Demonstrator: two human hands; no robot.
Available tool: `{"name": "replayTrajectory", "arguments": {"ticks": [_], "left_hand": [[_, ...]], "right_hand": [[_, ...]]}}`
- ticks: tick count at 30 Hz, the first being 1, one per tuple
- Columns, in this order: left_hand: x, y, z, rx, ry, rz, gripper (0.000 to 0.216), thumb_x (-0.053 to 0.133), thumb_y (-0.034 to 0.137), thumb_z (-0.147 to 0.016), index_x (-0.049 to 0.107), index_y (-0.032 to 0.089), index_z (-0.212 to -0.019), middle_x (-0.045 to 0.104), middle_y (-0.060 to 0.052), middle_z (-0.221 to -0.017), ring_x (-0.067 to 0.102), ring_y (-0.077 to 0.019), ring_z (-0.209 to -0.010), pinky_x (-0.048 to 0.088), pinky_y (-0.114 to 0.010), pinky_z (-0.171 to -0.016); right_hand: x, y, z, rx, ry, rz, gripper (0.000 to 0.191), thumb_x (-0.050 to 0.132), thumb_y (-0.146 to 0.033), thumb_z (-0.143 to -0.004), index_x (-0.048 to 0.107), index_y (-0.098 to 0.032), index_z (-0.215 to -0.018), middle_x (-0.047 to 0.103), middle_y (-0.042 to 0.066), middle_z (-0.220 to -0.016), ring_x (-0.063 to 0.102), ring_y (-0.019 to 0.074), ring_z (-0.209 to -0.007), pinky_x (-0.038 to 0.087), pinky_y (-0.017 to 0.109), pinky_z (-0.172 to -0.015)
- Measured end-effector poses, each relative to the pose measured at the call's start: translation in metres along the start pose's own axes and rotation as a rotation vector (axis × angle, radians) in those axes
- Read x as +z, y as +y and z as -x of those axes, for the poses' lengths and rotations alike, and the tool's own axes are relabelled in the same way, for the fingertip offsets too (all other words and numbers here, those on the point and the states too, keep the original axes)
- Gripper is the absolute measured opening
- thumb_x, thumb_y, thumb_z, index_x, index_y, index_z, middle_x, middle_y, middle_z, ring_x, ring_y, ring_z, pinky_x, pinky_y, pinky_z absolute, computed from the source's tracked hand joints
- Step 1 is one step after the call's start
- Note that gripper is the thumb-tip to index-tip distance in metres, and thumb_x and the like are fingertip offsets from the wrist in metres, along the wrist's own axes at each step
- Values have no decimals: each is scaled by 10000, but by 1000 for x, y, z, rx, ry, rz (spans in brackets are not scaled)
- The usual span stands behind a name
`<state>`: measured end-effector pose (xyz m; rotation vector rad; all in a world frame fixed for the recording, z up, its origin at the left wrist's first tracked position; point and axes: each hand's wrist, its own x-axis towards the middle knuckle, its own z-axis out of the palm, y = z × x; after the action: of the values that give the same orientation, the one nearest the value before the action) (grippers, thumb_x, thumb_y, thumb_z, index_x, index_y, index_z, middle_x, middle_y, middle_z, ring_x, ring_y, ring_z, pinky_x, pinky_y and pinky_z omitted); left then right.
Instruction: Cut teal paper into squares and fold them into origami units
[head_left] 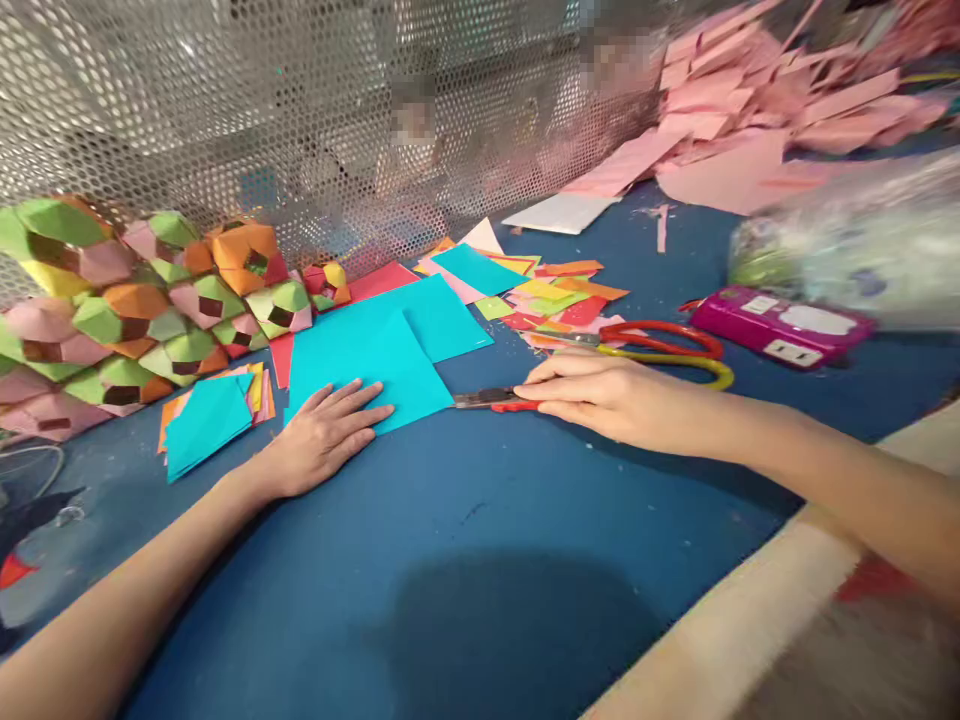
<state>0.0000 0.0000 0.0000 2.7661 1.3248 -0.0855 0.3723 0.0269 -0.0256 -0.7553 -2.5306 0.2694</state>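
Spread flat with the fingers a little apart, my left hand presses on a sheet of bright blue paper. A second blue sheet lies partly under it, with a small staple-like mark near its corner. My right hand is closed around the red handle of what looks like pliers, whose dark metal tip touches the right corner of the upper sheet. Much of the tool is hidden by my fingers. Just behind this hand lie large scissors with a red and a yellow handle.
Folded-paper polyhedra are piled at the left. Near them sits a stack of small blue and coloured papers. Behind are coloured scraps, pink paper, a purple box, a plastic bag and a perforated metal screen.
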Motion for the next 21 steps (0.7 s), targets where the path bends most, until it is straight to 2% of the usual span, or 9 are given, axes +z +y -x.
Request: {"name": "replayTrajectory", "arguments": {"ticks": [4, 15, 21], "left_hand": [[1, -1, -1, 6, 6, 8, 474, 223, 462, -1015, 360, 352, -1455, 219, 21, -1583, 168, -247, -1469, 128, -520, -1190], [1, 0, -1, 5, 2, -11, 476, 211, 465, -1015, 340, 359, -1461, 215, 22, -1585, 164, -241, -1470, 141, -523, -1184], [2, -1, -1, 14, 17, -24, 468, 219, 460, -1016, 343, 368, -1458, 216, 31, -1583, 165, -241, -1470, 145, -519, -1185]], "right_hand": [[-2, -3, 0, 7, -34, -8, 325, 411, -262, -990, 675, -144, -1138, 629, 102, -1047, 607, 188, -936, 487, 339, -844], [0, -14, -1, 12, -18, -6, 305, 405, -262, -991, 674, -182, -1110, 637, 94, -1053, 610, 182, -920, 489, 315, -783], [1, -23, 5, 54, -65, 35, 288, 444, -227, -962, 626, -237, -1185, 614, 68, -1101, 597, 182, -972, 482, 328, -852]]}}
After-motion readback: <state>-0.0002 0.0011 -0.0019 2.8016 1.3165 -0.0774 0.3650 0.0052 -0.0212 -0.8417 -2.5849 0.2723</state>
